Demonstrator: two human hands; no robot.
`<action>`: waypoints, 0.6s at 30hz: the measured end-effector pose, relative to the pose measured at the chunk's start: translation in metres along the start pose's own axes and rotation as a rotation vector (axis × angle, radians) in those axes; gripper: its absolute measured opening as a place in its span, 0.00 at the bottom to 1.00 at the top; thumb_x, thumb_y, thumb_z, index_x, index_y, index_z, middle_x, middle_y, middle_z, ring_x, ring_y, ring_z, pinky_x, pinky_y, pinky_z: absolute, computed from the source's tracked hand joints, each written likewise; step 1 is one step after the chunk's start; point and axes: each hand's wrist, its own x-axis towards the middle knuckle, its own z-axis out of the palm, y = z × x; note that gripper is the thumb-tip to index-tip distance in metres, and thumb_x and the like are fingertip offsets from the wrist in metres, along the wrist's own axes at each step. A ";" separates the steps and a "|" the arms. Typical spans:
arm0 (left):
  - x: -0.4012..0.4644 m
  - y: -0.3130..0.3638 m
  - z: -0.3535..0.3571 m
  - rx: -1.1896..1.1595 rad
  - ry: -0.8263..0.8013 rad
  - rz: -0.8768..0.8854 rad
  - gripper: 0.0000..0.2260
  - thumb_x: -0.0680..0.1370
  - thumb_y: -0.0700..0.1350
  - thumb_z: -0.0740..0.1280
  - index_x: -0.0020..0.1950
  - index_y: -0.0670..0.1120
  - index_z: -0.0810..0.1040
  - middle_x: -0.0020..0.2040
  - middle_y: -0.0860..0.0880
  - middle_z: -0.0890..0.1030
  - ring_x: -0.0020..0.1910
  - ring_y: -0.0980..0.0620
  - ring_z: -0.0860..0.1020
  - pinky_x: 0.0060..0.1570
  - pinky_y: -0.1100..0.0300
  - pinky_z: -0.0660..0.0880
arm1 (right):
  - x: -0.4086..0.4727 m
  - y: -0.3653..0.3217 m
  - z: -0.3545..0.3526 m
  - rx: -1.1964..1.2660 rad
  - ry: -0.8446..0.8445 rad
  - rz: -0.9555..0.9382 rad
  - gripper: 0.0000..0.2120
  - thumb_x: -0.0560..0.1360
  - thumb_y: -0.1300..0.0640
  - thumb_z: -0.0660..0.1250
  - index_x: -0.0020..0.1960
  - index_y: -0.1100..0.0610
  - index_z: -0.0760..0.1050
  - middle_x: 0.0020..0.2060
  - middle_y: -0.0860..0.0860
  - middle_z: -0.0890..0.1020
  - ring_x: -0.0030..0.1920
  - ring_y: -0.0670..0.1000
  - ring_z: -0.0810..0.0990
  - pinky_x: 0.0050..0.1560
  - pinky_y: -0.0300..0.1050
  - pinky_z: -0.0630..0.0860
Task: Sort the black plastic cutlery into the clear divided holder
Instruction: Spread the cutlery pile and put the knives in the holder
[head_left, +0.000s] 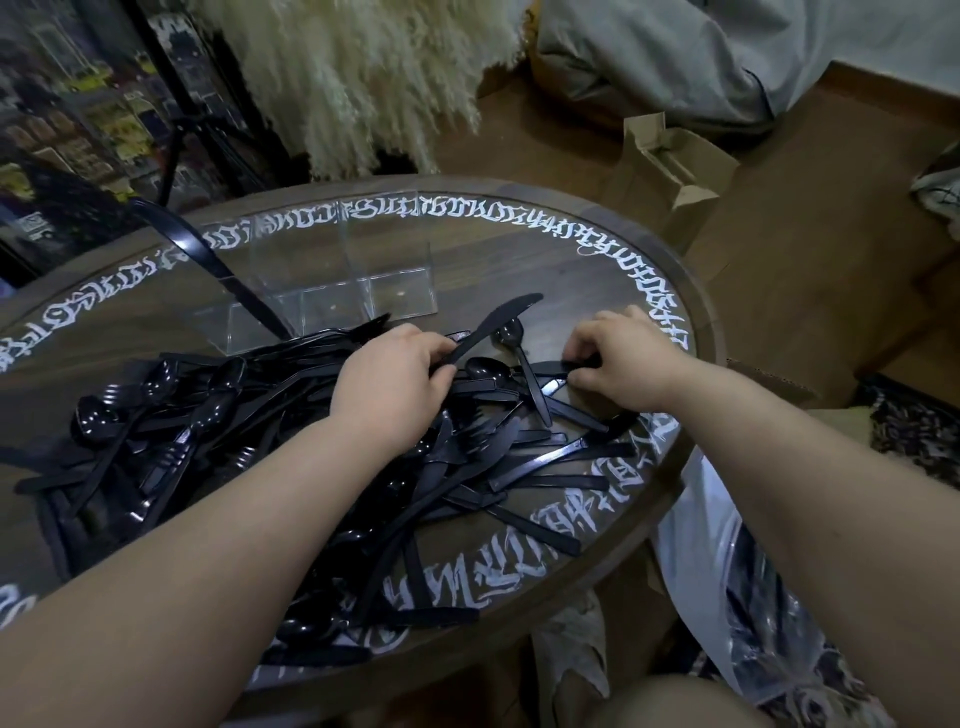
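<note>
Round wooden bench (597, 291) with white lettering round its rim. Cutlery pile (249, 426): too tangled to count. One clear holder (332, 280), one knife (228, 270) leaning in it. Left hand (389, 379) fingers curled round one knife (488, 325); right hand (618, 358) pinches another piece, kind unclear. Risk: interlocked handles drag neighbours off the edge; a knock could tip the light holder.

Glossy black plastic cutlery (291, 415) catches the light. The holder (332, 280) is clear, smooth plastic. The table (519, 270) is dark matt wood lettered in chalky white. Beyond it, plain brown cardboard box (670, 166) and fluffy cream plumes (363, 78).
</note>
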 end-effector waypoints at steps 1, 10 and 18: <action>-0.003 0.000 0.000 -0.004 -0.002 -0.016 0.13 0.78 0.49 0.65 0.62 0.51 0.78 0.54 0.51 0.79 0.53 0.49 0.78 0.53 0.53 0.75 | 0.000 0.000 0.002 0.001 0.009 -0.004 0.09 0.74 0.50 0.69 0.54 0.50 0.77 0.50 0.49 0.76 0.57 0.54 0.68 0.56 0.44 0.64; -0.026 0.002 -0.001 -0.025 -0.009 -0.130 0.12 0.77 0.50 0.66 0.61 0.52 0.79 0.51 0.54 0.82 0.52 0.51 0.79 0.52 0.56 0.75 | -0.012 0.000 0.012 -0.168 0.120 -0.123 0.12 0.78 0.50 0.62 0.57 0.54 0.78 0.51 0.53 0.78 0.54 0.56 0.75 0.53 0.51 0.74; -0.035 0.002 0.002 -0.033 -0.022 -0.163 0.13 0.77 0.51 0.66 0.61 0.52 0.78 0.50 0.54 0.81 0.50 0.52 0.78 0.50 0.58 0.74 | -0.024 -0.004 0.012 -0.180 0.110 -0.134 0.12 0.78 0.50 0.62 0.56 0.54 0.80 0.50 0.52 0.81 0.49 0.55 0.79 0.50 0.49 0.76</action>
